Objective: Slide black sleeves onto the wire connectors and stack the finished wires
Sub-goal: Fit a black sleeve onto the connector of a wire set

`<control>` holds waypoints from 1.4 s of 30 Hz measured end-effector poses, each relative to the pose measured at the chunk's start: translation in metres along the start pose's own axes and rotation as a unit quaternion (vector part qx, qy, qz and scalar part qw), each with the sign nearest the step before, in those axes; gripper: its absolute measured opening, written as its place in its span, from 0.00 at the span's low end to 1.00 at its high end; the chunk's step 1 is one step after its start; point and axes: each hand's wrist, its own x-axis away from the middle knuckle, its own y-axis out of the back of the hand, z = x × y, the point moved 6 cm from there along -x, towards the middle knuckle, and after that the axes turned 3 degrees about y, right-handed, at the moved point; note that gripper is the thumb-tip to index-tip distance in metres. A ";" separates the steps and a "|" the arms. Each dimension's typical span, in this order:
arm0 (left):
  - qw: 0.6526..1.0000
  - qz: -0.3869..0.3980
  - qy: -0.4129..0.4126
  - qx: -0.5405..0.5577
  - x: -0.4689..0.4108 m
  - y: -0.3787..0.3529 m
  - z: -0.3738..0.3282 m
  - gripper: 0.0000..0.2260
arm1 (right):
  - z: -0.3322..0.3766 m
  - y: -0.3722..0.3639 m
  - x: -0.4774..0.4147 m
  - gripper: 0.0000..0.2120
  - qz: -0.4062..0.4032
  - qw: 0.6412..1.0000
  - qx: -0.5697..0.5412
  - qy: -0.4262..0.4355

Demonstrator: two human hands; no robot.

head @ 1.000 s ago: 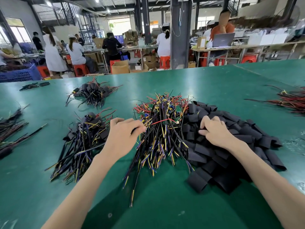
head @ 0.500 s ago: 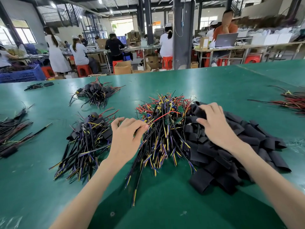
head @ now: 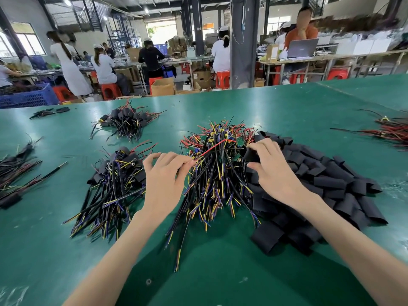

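The right hand (head: pixel 273 173) pinches one black sleeve (head: pixel 250 155); the left hand (head: pixel 164 175), curled into the wire pile (head: pixel 217 175) with its hold unclear, should free a single wire before threading.

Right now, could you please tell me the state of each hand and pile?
left hand: fingers curled, fingertips on unsleeved wire pile; grip hidden.
right hand: pinches one black sleeve.
unsleeved wire pile: heaped, connectors bare.
sleeve pile: loose heap.
finished wires: stacked, sleeves on.
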 end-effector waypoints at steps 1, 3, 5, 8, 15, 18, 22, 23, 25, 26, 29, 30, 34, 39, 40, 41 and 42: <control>1.000 -0.005 -0.001 -0.002 0.000 0.001 0.000 0.06 | 0.001 0.001 0.000 0.16 -0.002 1.000 0.000 -0.001; 1.000 -0.010 -0.008 -0.009 0.000 0.002 0.000 0.05 | 0.002 0.002 0.000 0.16 -0.004 1.000 -0.003 -0.001; 1.000 -0.010 -0.016 -0.014 0.001 0.001 -0.002 0.04 | 0.004 0.002 0.000 0.16 -0.006 1.000 -0.005 0.001; 0.999 -0.011 -0.028 -0.017 0.002 -0.001 -0.004 0.03 | 0.005 0.003 0.000 0.16 -0.004 1.000 -0.003 0.000; 0.999 -0.012 -0.049 -0.006 0.003 -0.001 -0.006 0.06 | 0.003 0.004 0.000 0.16 -0.004 1.000 -0.004 -0.022; 0.999 -0.003 -0.044 0.004 0.003 -0.002 -0.006 0.09 | 0.003 0.005 0.000 0.16 -0.005 1.000 -0.008 -0.026; 0.998 0.000 -0.052 0.021 0.003 -0.001 -0.007 0.08 | 0.002 0.006 0.000 0.16 -0.008 0.999 -0.013 -0.032; 0.998 -0.001 -0.053 0.023 0.003 0.000 -0.007 0.08 | 0.002 0.006 0.000 0.16 -0.008 0.999 -0.015 -0.033; 0.998 -0.004 -0.054 0.021 0.002 0.001 -0.008 0.07 | 0.002 0.005 0.000 0.16 -0.005 0.999 -0.017 -0.035; 0.998 -0.006 -0.054 0.018 0.002 0.002 -0.008 0.05 | 0.002 0.004 0.001 0.16 -0.004 0.999 -0.017 -0.035; 0.998 -0.021 -0.052 0.008 0.002 0.004 -0.009 0.04 | 0.002 0.003 0.001 0.16 0.001 0.999 -0.022 -0.037; 0.998 -0.024 -0.049 0.005 0.002 0.004 -0.009 0.05 | 0.002 0.003 0.001 0.17 0.003 0.999 -0.025 -0.040; 0.999 -0.019 -0.043 0.000 0.002 0.005 -0.010 0.08 | 0.002 0.002 0.001 0.17 0.007 0.998 -0.035 -0.048; 0.999 0.013 -0.040 0.000 0.002 0.004 -0.010 0.09 | 0.002 0.004 0.001 0.17 -0.001 0.999 -0.035 -0.040; 0.999 0.016 -0.042 0.000 0.002 0.004 -0.010 0.09 | 0.002 0.004 0.001 0.17 0.001 0.999 -0.033 -0.033; 0.999 0.019 -0.044 -0.001 0.002 0.003 -0.010 0.08 | 0.003 0.004 0.001 0.16 0.004 0.999 -0.033 -0.023; 0.999 0.022 -0.045 -0.003 0.002 0.003 -0.010 0.08 | 0.005 0.005 0.001 0.16 0.006 0.999 -0.033 -0.012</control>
